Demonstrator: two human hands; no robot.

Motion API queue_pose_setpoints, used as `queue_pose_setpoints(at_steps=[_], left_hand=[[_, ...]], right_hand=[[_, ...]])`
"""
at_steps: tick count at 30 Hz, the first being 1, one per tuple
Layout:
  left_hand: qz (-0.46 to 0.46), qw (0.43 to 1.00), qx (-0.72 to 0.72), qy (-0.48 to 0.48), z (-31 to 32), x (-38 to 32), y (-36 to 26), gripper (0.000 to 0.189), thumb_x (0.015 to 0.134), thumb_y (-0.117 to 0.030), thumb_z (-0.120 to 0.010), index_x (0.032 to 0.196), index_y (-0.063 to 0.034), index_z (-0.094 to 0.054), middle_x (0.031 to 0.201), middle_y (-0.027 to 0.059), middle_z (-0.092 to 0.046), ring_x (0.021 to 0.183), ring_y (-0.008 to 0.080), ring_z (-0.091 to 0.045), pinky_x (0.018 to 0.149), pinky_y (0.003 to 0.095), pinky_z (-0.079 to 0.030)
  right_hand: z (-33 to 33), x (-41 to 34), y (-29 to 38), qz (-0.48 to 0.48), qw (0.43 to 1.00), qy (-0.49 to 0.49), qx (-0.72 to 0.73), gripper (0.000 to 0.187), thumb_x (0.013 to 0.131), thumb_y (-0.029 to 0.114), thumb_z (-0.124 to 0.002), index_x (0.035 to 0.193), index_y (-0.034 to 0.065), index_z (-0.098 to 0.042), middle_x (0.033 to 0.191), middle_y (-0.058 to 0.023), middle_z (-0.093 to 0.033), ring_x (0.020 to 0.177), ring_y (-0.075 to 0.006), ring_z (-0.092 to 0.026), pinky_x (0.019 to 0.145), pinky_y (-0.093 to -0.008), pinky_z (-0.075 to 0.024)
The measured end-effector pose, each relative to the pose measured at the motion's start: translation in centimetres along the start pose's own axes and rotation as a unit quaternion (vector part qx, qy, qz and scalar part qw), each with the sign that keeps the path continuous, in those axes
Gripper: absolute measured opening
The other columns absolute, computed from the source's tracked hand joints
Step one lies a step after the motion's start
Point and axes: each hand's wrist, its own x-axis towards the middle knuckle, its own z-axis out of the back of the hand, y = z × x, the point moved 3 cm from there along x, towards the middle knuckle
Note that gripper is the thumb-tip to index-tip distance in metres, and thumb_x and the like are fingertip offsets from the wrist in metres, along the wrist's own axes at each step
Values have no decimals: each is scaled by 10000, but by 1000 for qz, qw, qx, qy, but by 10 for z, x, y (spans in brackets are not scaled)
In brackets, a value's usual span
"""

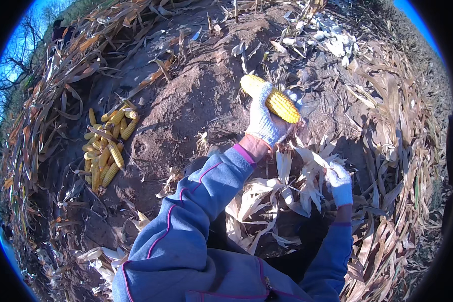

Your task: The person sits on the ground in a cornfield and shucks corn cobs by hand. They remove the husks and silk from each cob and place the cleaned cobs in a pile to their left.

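Observation:
My left hand [266, 117], in a white knitted glove, is closed around a husked yellow corn cob [283, 105], held up in front of me. Lower and to the right, my right hand [339, 181], gloved the same way, grips pale corn husks [313, 160] at the ends of its fingers. Below the left hand, more peeled husks [258, 192] spread over the ground near my legs. Whether the husks in my right hand still join the cob cannot be seen.
A pile of husked yellow cobs [104, 151] lies on the bare soil at the left. Dry corn stalks [392, 113] line the right side, and more stalks [56, 87] the left. Pale husks [334, 36] lie scattered at the upper right. Short cut stubble [181, 45] sticks up from the soil ahead.

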Motion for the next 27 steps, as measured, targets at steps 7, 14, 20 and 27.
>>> queue_pose_setpoints(at_steps=[7, 14, 20, 27], left_hand=[[-289, 938, -139, 133, -38, -27, -188, 390, 913, -325, -645, 1154, -43, -523, 1097, 177, -584, 1023, 328, -587, 950, 528, -487], [-183, 977, 10, 108, -17, -19, -192, 242, 929, -238, -591, 994, -7, -560, 1005, 156, -639, 881, 294, -639, 832, 470, -559], [-37, 988, 140, 45, 6, 1, -105, 256, 969, -214, -548, 1073, 14, -601, 1019, 160, -655, 913, 309, -656, 851, 456, -565], [57, 623, 742, 240, 15, -52, 15, 305, 951, -277, -603, 1180, -76, -614, 1030, 93, -664, 859, 259, -661, 791, 397, -534]], right_hand=[[-19, 14, -53, 97, 993, 6, -66, 189, 937, 143, -586, 1087, 58, -662, 802, 8, -619, 595, -60, -509, 525, -220, -417], [-62, -7, 18, -101, 974, 178, -98, 501, 874, 278, -656, 1313, 57, -558, 1272, -157, -616, 1129, -282, -614, 964, -380, -473], [-97, -12, 48, -128, 945, 242, -180, 351, 892, 352, -606, 1140, 108, -648, 990, -160, -694, 957, -342, -657, 870, -449, -483], [-161, -22, -25, -14, 920, 301, -251, 387, 913, 422, -564, 1115, 113, -682, 1095, -145, -677, 1001, -304, -638, 906, -399, -484]])
